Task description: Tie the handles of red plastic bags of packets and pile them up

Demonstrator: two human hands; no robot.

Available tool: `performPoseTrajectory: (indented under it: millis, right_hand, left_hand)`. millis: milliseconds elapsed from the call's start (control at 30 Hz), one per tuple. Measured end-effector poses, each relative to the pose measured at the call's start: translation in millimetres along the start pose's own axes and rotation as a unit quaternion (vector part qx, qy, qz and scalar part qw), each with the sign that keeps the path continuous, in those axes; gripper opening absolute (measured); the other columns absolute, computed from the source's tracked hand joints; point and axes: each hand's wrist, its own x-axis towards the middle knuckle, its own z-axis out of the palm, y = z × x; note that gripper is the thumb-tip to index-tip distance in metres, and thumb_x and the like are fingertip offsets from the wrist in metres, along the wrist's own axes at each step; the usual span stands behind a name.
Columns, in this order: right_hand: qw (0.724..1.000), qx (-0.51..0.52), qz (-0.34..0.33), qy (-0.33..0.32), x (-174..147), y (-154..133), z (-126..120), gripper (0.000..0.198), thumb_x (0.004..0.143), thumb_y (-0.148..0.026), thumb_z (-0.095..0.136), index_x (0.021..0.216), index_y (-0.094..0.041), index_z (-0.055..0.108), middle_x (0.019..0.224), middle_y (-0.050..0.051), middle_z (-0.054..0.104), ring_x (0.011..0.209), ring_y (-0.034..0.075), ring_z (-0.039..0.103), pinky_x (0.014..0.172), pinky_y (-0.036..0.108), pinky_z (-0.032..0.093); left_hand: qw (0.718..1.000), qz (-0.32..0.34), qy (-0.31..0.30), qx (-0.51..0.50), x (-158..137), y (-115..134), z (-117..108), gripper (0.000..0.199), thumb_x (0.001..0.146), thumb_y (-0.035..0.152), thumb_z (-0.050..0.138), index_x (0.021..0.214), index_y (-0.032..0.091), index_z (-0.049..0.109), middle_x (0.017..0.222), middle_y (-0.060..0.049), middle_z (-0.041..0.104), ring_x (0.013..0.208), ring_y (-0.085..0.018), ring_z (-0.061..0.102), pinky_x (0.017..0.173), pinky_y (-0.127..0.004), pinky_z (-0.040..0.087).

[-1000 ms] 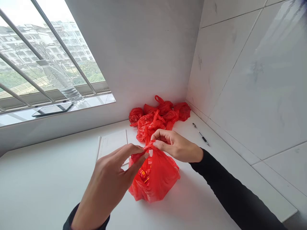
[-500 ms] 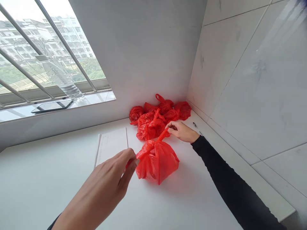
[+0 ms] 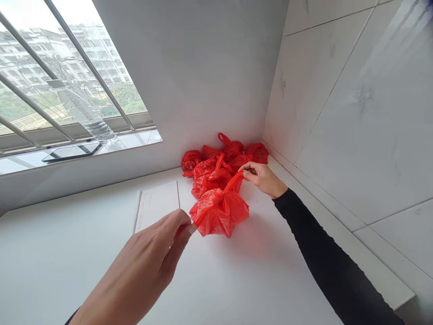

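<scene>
A red plastic bag point(image 3: 221, 214) is drawn taut between my two hands, gathered at a twisted knot on top. My left hand point(image 3: 162, 246) pinches one handle end at the bag's near left. My right hand point(image 3: 264, 178) grips the other handle and pulls it up to the far right. The bag appears to hang just above the table, with a reddish tint on the surface below it. What is inside cannot be made out. Right behind it lies a pile of several knotted red plastic bags point(image 3: 209, 178), partly covered by the held bag and my right hand.
On the white table point(image 3: 84, 225), a white notebook point(image 3: 157, 203) lies left of the bags. A clear water bottle point(image 3: 91, 117) stands on the windowsill beside a dark flat tablet-like object point(image 3: 71, 152). A grey wall and a tiled wall point(image 3: 355, 113) meet behind the pile.
My right hand has moved up and to the right, stretching the handle. The bag has risen and its lower part has bunched up. My left hand keeps its pinch nearly in place.
</scene>
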Motion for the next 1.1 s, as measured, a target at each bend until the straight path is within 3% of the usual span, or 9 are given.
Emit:
performPoseTrajectory:
  millis: [267, 567, 833, 900, 967, 1033, 1100]
  right_hand:
    - [0.997, 0.036, 0.008, 0.071, 7, 15, -10, 0.023, 0.078, -0.036, 0.067, 0.092, -0.018, 0.066, 0.081, 0.002, 0.062, 0.078, 0.015, 0.058, 0.079, 0.034, 0.049]
    - [0.994, 0.057, 0.018, 0.095, 10, 21, -11, 0.027, 0.076, -0.039, 0.067, 0.091, -0.017, 0.063, 0.081, 0.002, 0.060, 0.074, 0.014, 0.056, 0.077, 0.033, 0.048]
    - [0.994, 0.063, -0.033, 0.084, -3, -19, -15, 0.025, 0.082, -0.040, 0.066, 0.094, -0.018, 0.063, 0.082, 0.002, 0.062, 0.074, 0.014, 0.054, 0.073, 0.030, 0.046]
    - [0.996, 0.052, -0.043, 0.054, -11, -31, -14, 0.024, 0.084, -0.041, 0.067, 0.094, -0.019, 0.064, 0.086, 0.003, 0.064, 0.077, 0.015, 0.056, 0.074, 0.032, 0.047]
    - [0.999, 0.015, -0.041, 0.027, -20, -40, -13, 0.023, 0.085, -0.042, 0.068, 0.094, -0.021, 0.066, 0.090, 0.004, 0.066, 0.081, 0.017, 0.060, 0.078, 0.035, 0.049]
    - [0.998, -0.042, -0.035, 0.029, -28, -45, -13, 0.020, 0.086, -0.042, 0.069, 0.095, -0.024, 0.069, 0.090, 0.006, 0.068, 0.081, 0.018, 0.062, 0.078, 0.038, 0.048]
    - [0.995, -0.091, -0.031, 0.022, -37, -49, -13, 0.016, 0.086, -0.039, 0.071, 0.093, -0.025, 0.072, 0.086, 0.008, 0.069, 0.078, 0.019, 0.062, 0.075, 0.041, 0.046]
  left_hand:
    - [0.999, 0.030, -0.016, -0.023, 2, 8, 0, 0.029, 0.104, 0.040, 0.034, 0.079, 0.024, 0.035, 0.063, 0.006, 0.047, 0.052, -0.012, 0.039, 0.048, -0.025, 0.035]
    - [0.998, 0.043, -0.024, -0.041, -3, 10, 3, 0.022, 0.101, 0.036, 0.039, 0.082, 0.026, 0.041, 0.063, 0.004, 0.050, 0.051, -0.013, 0.042, 0.049, -0.026, 0.038]
    - [0.990, 0.047, -0.028, -0.130, -8, 35, -10, 0.013, 0.098, 0.032, 0.047, 0.087, 0.028, 0.053, 0.074, 0.000, 0.061, 0.060, -0.017, 0.053, 0.059, -0.029, 0.050]
    - [0.986, 0.041, -0.011, -0.162, 1, 40, -1, 0.016, 0.099, 0.029, 0.046, 0.085, 0.025, 0.052, 0.074, 0.001, 0.059, 0.062, -0.015, 0.052, 0.063, -0.029, 0.050]
    - [0.978, 0.033, 0.030, -0.203, 12, 43, 23, 0.021, 0.100, 0.032, 0.047, 0.081, 0.022, 0.049, 0.077, -0.001, 0.058, 0.069, -0.015, 0.054, 0.068, -0.030, 0.050]
    - [0.966, 0.050, 0.070, -0.245, 21, 45, 56, 0.023, 0.089, 0.038, 0.066, 0.090, 0.020, 0.052, 0.097, -0.008, 0.063, 0.086, -0.019, 0.059, 0.076, -0.034, 0.054]
    - [0.961, 0.075, 0.106, -0.244, 27, 45, 93, 0.067, 0.069, 0.042, 0.085, 0.120, 0.016, 0.051, 0.134, -0.020, 0.055, 0.125, -0.031, 0.052, 0.100, -0.044, 0.051]
